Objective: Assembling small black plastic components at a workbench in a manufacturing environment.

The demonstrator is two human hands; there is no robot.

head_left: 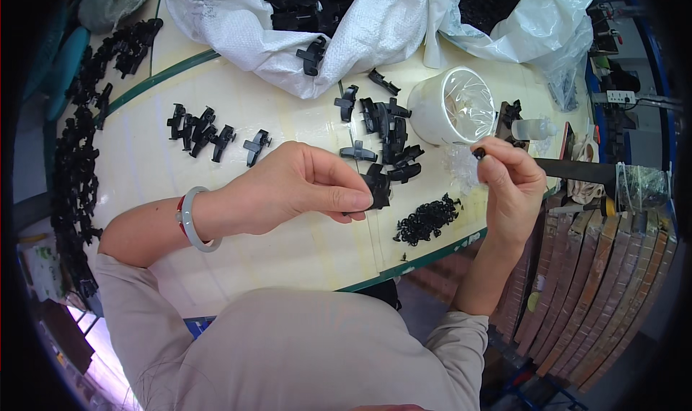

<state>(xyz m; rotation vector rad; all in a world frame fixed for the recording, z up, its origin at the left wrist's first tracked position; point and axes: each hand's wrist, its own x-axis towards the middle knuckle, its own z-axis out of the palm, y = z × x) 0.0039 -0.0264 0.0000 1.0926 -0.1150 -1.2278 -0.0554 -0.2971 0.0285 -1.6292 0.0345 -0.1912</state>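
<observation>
My left hand (303, 191) pinches a black plastic clip (379, 186) between thumb and fingers over the middle of the table; the fingers cover part of it. Up at the right, my right hand (510, 177) holds a small black plastic piece (478, 153) at its fingertips, apart from the clip. Below and between the hands lies a heap of small black pieces (425, 220). Beyond my left fingers is a loose cluster of black clips (389, 126), and several more clips (202, 130) lie to the left.
A white tub (440, 107) with clear film stands beyond my right hand, beside a small translucent bottle (532, 128). White sacks (389, 33) of black parts line the far side. More black parts (76, 173) run along the left edge. Stacked boards (598, 288) stand at the right.
</observation>
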